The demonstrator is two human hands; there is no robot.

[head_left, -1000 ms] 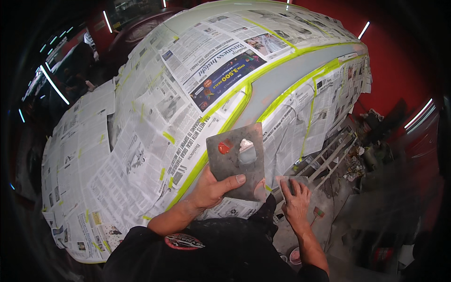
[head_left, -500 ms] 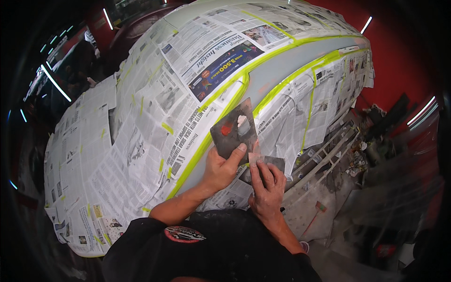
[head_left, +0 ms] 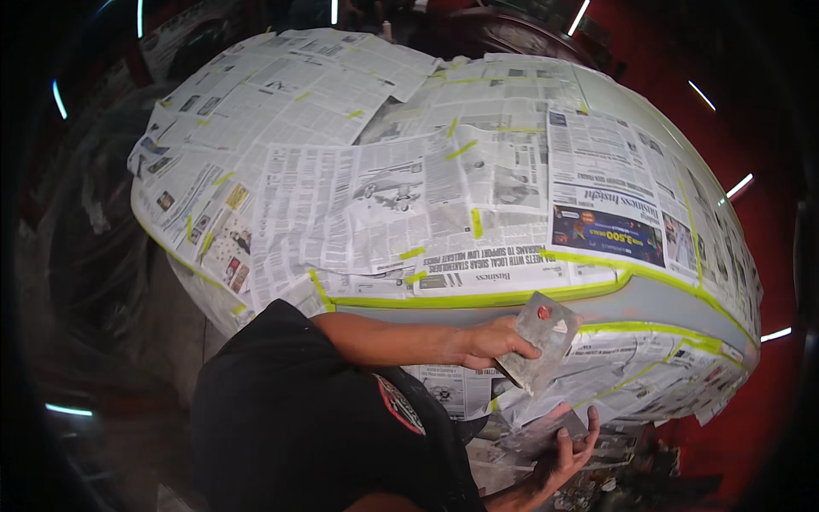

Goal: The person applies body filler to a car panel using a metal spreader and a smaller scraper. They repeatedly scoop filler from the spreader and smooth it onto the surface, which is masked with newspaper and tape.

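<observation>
My left hand (head_left: 496,343) grips a flat grey mixing plate (head_left: 553,348), thumb on top. A small red dab (head_left: 543,313) and a pale patch of paste lie on the plate. Lower and to the right, my right hand (head_left: 565,461) pinches a thin grey putty spreader (head_left: 543,431) between thumb and fingers, apart from the plate. Just beyond the plate is a car body with a bare grey painted strip (head_left: 665,297). Newspaper sheets (head_left: 375,192) cover the rest, edged with yellow-green masking tape (head_left: 444,300).
More newspaper (head_left: 631,363) hangs on the car's side below the strip. A cluttered rack and loose items sit low behind my right hand. Clear plastic sheeting (head_left: 107,205) hangs at the left. A red wall (head_left: 734,427) stands at the right, and a dark red car body is at the back.
The view has swung left, showing more of the papered car. My right hand and the spreader have moved away from the plate. The pale paste on the plate looks smaller.
</observation>
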